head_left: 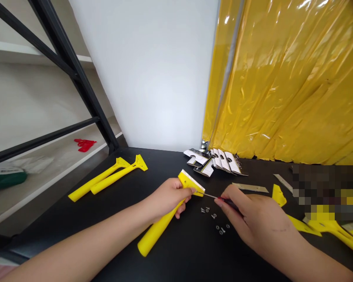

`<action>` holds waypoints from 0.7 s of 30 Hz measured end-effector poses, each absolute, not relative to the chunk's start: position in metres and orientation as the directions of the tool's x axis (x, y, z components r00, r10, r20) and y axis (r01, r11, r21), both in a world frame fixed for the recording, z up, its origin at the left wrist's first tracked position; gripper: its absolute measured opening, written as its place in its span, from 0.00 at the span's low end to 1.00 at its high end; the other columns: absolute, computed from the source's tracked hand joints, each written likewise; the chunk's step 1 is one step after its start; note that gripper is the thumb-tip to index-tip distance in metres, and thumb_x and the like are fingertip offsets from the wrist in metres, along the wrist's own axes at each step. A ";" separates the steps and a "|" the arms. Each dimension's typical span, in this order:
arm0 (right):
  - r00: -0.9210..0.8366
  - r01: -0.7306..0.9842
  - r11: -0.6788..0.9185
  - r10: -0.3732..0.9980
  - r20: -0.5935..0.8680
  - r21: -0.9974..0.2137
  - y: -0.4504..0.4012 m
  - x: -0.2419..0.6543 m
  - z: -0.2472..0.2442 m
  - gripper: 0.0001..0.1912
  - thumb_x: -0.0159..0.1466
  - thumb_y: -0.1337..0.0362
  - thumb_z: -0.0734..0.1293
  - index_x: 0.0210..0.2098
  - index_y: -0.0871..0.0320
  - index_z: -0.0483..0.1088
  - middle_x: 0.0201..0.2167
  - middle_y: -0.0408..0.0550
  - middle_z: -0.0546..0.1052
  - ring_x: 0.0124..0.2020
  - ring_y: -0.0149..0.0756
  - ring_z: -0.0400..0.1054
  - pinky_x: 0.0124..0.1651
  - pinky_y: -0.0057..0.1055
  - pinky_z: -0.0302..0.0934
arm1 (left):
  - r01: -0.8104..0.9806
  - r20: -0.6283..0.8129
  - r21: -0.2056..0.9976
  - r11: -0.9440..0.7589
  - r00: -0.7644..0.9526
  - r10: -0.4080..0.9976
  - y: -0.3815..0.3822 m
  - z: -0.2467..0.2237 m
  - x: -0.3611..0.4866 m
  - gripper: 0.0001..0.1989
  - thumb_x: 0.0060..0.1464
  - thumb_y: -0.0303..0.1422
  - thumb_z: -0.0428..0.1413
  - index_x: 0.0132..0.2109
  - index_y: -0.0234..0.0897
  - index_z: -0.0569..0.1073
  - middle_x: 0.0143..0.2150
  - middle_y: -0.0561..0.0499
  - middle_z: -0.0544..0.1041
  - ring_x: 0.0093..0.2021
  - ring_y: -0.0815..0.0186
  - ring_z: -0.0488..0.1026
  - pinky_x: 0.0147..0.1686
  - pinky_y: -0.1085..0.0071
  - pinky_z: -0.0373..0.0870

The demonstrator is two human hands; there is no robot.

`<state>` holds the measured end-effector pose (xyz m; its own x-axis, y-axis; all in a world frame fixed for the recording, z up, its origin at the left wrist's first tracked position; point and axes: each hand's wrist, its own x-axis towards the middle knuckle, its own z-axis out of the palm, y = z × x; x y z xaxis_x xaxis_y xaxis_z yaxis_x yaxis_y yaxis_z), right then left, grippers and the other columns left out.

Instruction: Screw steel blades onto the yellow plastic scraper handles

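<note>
My left hand (pixel 173 196) is closed around the neck of a yellow scraper (pixel 155 235), whose wide head tilts up and to the right. A pale blade strip runs along the head's far edge. In my right hand (pixel 253 215) is a screwdriver (pixel 210 195) with a thin metal shaft and a dark red handle mostly hidden by the fingers. Its tip meets the scraper head near the right corner, close to my left thumb. Below the head, several small screws and nuts (pixel 213 216) lie loose on the black table (pixel 111 235).
Two yellow scrapers (pixel 114 178) lie at the left. Printed cards (pixel 214 160) are piled at the back. Metal blades (pixel 250 188) and yellow scraper parts (pixel 279 196) lie at the right, near a blurred patch. A black-framed shelf (pixel 85 94) stands at the left; yellow plastic sheeting (pixel 282 86) hangs behind.
</note>
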<state>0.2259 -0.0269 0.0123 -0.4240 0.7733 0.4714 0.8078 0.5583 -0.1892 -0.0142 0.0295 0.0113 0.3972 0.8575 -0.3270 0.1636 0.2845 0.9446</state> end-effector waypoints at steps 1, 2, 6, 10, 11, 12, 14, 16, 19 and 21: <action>-0.404 0.795 0.558 0.780 0.479 -0.238 -0.027 0.226 0.012 0.12 0.76 0.55 0.60 0.38 0.52 0.66 0.20 0.38 0.73 0.18 0.34 0.70 0.24 0.30 0.53 | 0.153 -0.326 0.945 0.289 0.395 0.859 0.030 0.012 -0.014 0.16 0.56 0.40 0.62 0.28 0.38 0.67 0.20 0.59 0.65 0.16 0.73 0.62 0.14 0.77 0.63; -0.376 0.779 0.551 0.792 0.481 -0.299 -0.028 0.226 0.013 0.10 0.76 0.55 0.61 0.40 0.52 0.67 0.21 0.38 0.74 0.19 0.33 0.71 0.24 0.29 0.54 | 0.141 -0.326 0.945 0.294 0.392 0.860 0.030 0.012 -0.015 0.16 0.56 0.40 0.62 0.28 0.38 0.67 0.21 0.59 0.64 0.16 0.73 0.62 0.14 0.76 0.63; -0.217 0.722 0.513 0.805 0.552 -0.464 -0.030 0.235 0.023 0.06 0.74 0.56 0.65 0.43 0.50 0.65 0.28 0.39 0.76 0.25 0.33 0.73 0.27 0.28 0.60 | 0.078 -0.323 0.944 0.319 0.393 0.861 0.030 0.015 -0.015 0.17 0.59 0.42 0.60 0.28 0.37 0.67 0.22 0.57 0.66 0.17 0.72 0.64 0.17 0.74 0.66; -0.233 0.711 0.588 0.715 0.659 -0.386 -0.028 0.246 0.033 0.03 0.75 0.61 0.61 0.44 0.51 0.64 0.37 0.44 0.76 0.33 0.36 0.72 0.36 0.32 0.63 | -0.009 -0.299 0.943 0.334 0.424 0.855 0.031 0.019 -0.017 0.12 0.63 0.39 0.54 0.35 0.35 0.71 0.31 0.51 0.74 0.21 0.72 0.66 0.21 0.73 0.67; -0.250 0.721 0.574 0.738 0.626 -0.388 -0.026 0.247 0.034 0.03 0.76 0.62 0.59 0.45 0.51 0.64 0.37 0.45 0.75 0.33 0.36 0.72 0.37 0.33 0.63 | -0.029 -0.297 0.939 0.344 0.440 0.847 0.031 0.020 -0.017 0.12 0.64 0.39 0.52 0.38 0.34 0.72 0.34 0.49 0.75 0.22 0.71 0.67 0.21 0.73 0.67; -0.283 0.737 0.548 0.782 0.555 -0.396 -0.024 0.247 0.034 0.04 0.76 0.63 0.58 0.45 0.52 0.64 0.36 0.45 0.75 0.32 0.36 0.71 0.36 0.34 0.62 | -0.050 -0.298 0.932 0.359 0.458 0.838 0.031 0.021 -0.018 0.14 0.65 0.39 0.50 0.41 0.34 0.73 0.37 0.47 0.76 0.24 0.71 0.67 0.21 0.74 0.66; -0.417 0.757 0.522 0.849 0.324 -0.392 -0.020 0.245 0.030 0.07 0.76 0.65 0.56 0.44 0.51 0.65 0.31 0.42 0.73 0.29 0.35 0.69 0.34 0.34 0.60 | -0.092 -0.304 0.916 0.391 0.479 0.824 0.031 0.024 -0.019 0.16 0.66 0.40 0.48 0.46 0.33 0.74 0.40 0.44 0.78 0.26 0.69 0.68 0.22 0.75 0.65; -0.565 0.743 0.559 0.819 0.101 -0.368 -0.017 0.241 0.025 0.09 0.74 0.67 0.58 0.42 0.51 0.68 0.31 0.41 0.74 0.30 0.36 0.71 0.35 0.34 0.59 | -0.122 -0.300 0.910 0.397 0.468 0.831 0.031 0.026 -0.019 0.15 0.66 0.39 0.50 0.50 0.33 0.73 0.43 0.41 0.80 0.28 0.68 0.70 0.22 0.75 0.65; -0.625 0.744 0.592 0.780 -0.010 -0.309 -0.016 0.236 0.019 0.10 0.72 0.69 0.60 0.42 0.50 0.72 0.34 0.42 0.77 0.36 0.39 0.74 0.38 0.35 0.60 | -0.107 -0.276 0.929 0.354 0.437 0.856 0.032 0.027 -0.019 0.12 0.66 0.37 0.54 0.51 0.34 0.73 0.46 0.39 0.82 0.30 0.67 0.73 0.25 0.74 0.68; -0.605 0.769 0.577 0.796 -0.021 -0.276 -0.017 0.233 0.017 0.10 0.71 0.68 0.61 0.42 0.51 0.73 0.35 0.42 0.77 0.35 0.39 0.75 0.37 0.35 0.60 | -0.067 -0.272 0.942 0.330 0.428 0.862 0.031 0.027 -0.019 0.12 0.67 0.38 0.56 0.49 0.33 0.74 0.47 0.38 0.82 0.31 0.68 0.74 0.27 0.74 0.70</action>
<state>0.2334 -0.0167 0.0166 -0.6046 0.7962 -0.0211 0.7690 0.5766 -0.2758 -0.0191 0.0312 0.0270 0.4283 0.8618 -0.2718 -0.0670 0.3302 0.9415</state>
